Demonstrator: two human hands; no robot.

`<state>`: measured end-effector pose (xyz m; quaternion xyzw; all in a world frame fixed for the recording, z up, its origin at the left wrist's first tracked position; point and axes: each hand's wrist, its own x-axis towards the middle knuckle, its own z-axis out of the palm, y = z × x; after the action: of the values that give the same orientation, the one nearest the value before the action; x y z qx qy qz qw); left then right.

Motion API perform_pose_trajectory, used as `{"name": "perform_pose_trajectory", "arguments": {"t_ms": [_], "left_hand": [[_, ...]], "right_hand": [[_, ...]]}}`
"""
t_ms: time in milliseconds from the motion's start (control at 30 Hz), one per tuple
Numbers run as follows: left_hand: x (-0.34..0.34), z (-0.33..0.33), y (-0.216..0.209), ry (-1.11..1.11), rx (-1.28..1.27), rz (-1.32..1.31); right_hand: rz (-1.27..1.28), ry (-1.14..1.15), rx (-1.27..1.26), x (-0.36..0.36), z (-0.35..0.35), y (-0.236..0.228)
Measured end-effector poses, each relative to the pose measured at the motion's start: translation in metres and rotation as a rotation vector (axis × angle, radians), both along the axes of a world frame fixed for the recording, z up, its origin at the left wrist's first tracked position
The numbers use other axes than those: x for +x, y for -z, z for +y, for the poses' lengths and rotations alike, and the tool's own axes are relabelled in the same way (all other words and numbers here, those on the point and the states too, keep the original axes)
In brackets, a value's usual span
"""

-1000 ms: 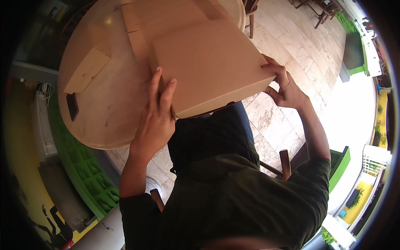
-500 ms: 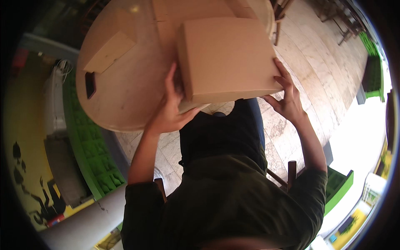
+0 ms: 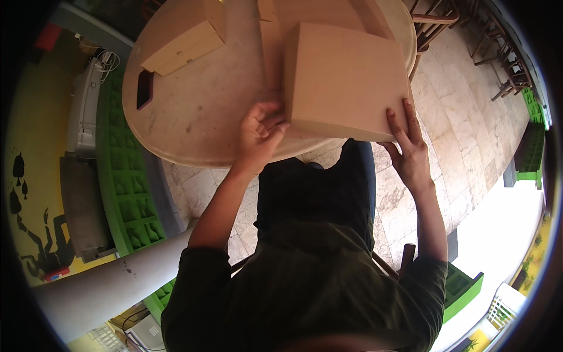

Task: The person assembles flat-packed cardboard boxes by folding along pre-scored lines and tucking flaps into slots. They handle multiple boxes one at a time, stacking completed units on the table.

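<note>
A plain brown cardboard box (image 3: pixel 347 82) rests on the near right part of the round table (image 3: pixel 190 126), its near right corner jutting past the edge. My right hand (image 3: pixel 410 154) grips that corner, with fingers spread over the top and side and the thumb tucked at the lower edge. At the box's near left side is my left hand (image 3: pixel 261 134), fingers curled in and thumb against them. Whether those fingers hold a flap or only touch the side, I cannot tell. Under and behind the box lies more brown cardboard (image 3: pixel 319 10).
Another brown cardboard box (image 3: pixel 189 48) stands at the table's far left, beside a dark phone-like object (image 3: pixel 145 89). Wooden chairs (image 3: pixel 437 19) stand past the table on the right. A green latticed panel (image 3: pixel 132 202) runs along the left.
My left hand has gone from spread fingers to curled ones beside the box. The right hand keeps its hold at the corner. The whole view has shifted, with the table appearing farther right.
</note>
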<state>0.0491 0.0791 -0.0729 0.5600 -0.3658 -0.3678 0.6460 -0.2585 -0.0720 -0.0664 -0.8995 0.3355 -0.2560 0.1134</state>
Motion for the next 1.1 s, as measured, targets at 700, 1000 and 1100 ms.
{"name": "perform_pose_trajectory", "arguments": {"t_ms": [700,1000,1100], "left_hand": [[-0.023,-0.029,-0.039,-0.092,0.008,-0.772],[-0.001,-0.003,-0.116,-0.041,-0.297,-0.209],[0.032,0.012,-0.129,-0.205,-0.291,-0.164]], "right_hand": [[-0.454,0.016,0.467,0.012,0.015,-0.033],[-1.016,-0.221,0.585,0.082,0.019,-0.093],[-0.937,-0.273,0.505,0.126,0.021,-0.110]]}}
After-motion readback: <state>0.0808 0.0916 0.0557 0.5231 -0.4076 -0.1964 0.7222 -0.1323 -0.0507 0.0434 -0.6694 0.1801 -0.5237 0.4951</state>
